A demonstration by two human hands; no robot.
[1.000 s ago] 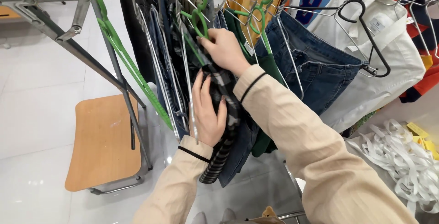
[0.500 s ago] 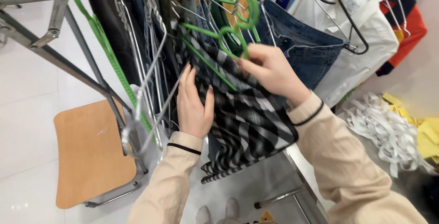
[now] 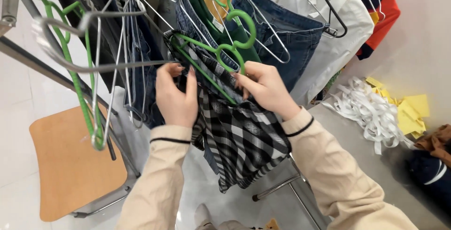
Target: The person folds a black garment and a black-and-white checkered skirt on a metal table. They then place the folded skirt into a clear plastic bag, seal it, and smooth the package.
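The scene is brightly and evenly lit, with soft, white indoor light and no single strong source to be seen. The pale floor [image 3: 19, 117] at the left is nearly washed out, and the wall [image 3: 423, 37] at the right reads as a flat light grey. Shadows are faint; the darkest patch lies among the dark clothes [image 3: 141, 70] on the rail. The wire hangers [image 3: 98, 61] nearest the camera are blurred and loom large, and the metal rail [image 3: 9, 0] at the upper left corner is soft and bent by the wide lens. The checked shirt [image 3: 244, 136] and both sleeves are sharp. A slight sheen shows on the wooden chair seat [image 3: 70, 164].
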